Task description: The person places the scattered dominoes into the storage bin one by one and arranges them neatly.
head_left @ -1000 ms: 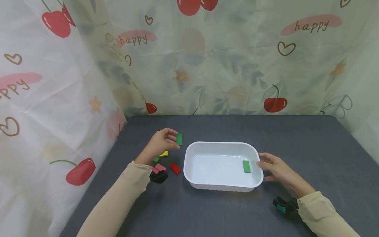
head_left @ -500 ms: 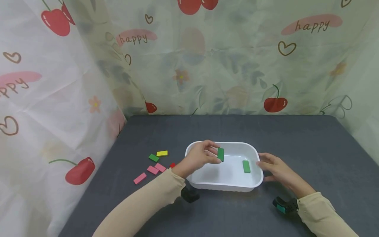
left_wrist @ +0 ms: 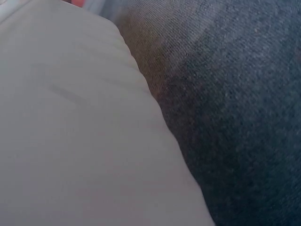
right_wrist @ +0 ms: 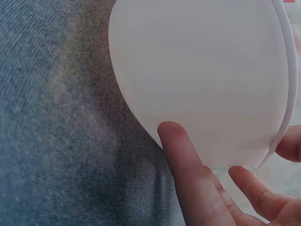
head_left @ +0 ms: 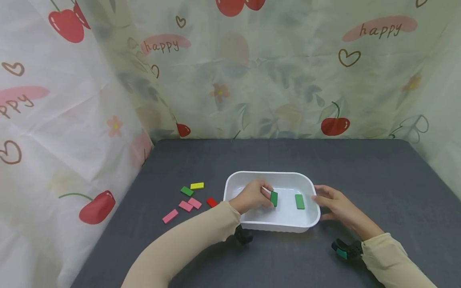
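Cherry-printed cloth (head_left: pixel 266 80) backs the dark tabletop (head_left: pixel 288 260). Inside the white tray (head_left: pixel 273 227), the left hand (head_left: pixel 252 197) pinches a dark green block (head_left: pixel 274 199) in its grip (the right hand (head_left: pixel 335 206) holds the tray's end). Best release it low, clear of the light green block (head_left: pixel 299 202).

Downward head view, wrist close-ups

Right hand (right_wrist: pixel 203 193) holding white tray (right_wrist: pixel 202 75) on blue-grey cloth (right_wrist: pixel 56 132).
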{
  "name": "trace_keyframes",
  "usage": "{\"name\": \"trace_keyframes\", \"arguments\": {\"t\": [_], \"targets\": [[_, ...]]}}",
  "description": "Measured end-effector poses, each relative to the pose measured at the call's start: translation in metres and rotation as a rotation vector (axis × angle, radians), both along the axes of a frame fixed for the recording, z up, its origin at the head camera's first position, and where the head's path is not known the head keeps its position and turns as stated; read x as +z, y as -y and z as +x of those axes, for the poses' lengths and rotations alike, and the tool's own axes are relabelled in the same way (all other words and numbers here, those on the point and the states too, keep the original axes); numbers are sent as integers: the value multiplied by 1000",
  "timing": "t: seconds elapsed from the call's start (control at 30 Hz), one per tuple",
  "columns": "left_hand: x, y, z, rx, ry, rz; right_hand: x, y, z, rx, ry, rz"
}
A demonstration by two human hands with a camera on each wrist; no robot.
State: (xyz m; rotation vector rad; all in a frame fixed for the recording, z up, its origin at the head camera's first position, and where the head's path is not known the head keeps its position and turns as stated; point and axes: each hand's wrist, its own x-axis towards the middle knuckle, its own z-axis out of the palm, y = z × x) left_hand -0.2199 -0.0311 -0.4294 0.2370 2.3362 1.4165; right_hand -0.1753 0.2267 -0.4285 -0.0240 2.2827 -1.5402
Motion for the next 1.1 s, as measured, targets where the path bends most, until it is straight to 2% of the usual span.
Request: {"name": "trace_keyframes", "arguments": {"t": [0.13, 0.37, 0.6, 1.1], "targets": [[-3, -1, -2, -2, 8, -51, 1, 1, 0, -3, 5, -7], [-5, -2, -2, 7, -23, -113, 2, 1, 0, 2, -2, -15], [-7, -3, -1, 40, -35, -146, 3, 2, 1, 5, -2, -17], [-6, -3, 1, 43, -66, -178, 3, 1, 1, 11, -4, -18]]}}
